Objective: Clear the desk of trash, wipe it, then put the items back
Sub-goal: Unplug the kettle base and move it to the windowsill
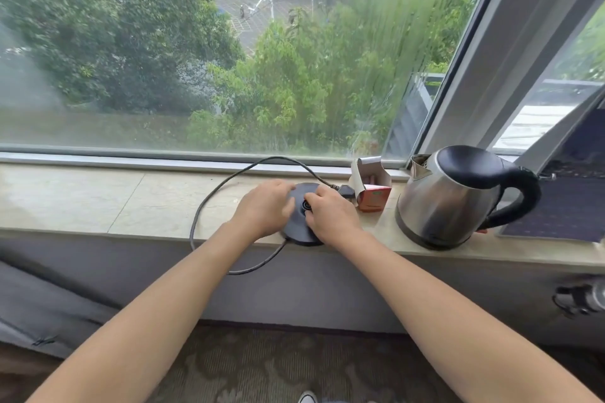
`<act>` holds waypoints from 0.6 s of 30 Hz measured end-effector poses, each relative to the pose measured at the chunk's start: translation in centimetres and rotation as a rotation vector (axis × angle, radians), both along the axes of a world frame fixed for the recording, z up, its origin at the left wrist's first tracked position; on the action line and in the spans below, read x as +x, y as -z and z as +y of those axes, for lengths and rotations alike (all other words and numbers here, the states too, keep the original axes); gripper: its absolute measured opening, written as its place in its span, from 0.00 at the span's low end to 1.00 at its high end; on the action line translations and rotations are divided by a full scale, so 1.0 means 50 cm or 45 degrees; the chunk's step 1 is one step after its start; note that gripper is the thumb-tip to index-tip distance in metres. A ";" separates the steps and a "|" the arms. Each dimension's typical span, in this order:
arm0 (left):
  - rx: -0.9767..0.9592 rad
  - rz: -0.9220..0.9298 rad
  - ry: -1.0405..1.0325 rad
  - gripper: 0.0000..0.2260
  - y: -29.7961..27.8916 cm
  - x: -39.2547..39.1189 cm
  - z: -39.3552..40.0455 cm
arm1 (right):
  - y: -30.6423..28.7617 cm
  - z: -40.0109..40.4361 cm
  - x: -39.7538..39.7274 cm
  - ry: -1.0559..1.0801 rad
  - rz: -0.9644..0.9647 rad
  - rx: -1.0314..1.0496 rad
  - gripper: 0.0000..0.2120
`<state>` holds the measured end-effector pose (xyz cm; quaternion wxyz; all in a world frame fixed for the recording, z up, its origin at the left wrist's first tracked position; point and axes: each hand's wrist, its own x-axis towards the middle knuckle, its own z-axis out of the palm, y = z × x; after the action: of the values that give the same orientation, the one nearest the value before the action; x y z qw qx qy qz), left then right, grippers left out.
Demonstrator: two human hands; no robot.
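Both hands are resting on the black base (302, 222) at the sill's (98, 203) front edge: left hand (263, 208) curled over its left rim, right hand (330, 214) gripping its right side. Cord (209, 203) is looping left. Kettle (455, 196) is standing right, an open carton (371, 188) between; print unreadable.

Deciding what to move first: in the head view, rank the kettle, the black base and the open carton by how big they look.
1. kettle, clearly largest.
2. base, partly hidden under both hands, so its rank is unsure.
3. carton, smallest.
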<state>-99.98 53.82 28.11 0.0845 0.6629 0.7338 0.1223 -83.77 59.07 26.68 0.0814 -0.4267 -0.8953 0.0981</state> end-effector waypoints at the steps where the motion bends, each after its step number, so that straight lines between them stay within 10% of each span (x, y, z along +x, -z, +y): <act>1: -0.015 0.020 0.017 0.22 0.004 0.010 -0.018 | -0.002 0.005 0.000 0.011 -0.010 -0.017 0.10; 7: -0.139 -0.044 0.064 0.49 0.052 0.056 -0.104 | -0.011 0.025 0.075 0.509 0.260 0.370 0.18; 18: 0.028 -0.067 -0.115 0.39 0.091 0.121 -0.045 | 0.007 0.066 0.118 0.730 -0.124 0.347 0.13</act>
<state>-93.90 51.56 23.54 0.0908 0.6265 0.7591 0.1515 -77.88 62.36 26.32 0.1193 -0.6509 -0.7465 -0.0702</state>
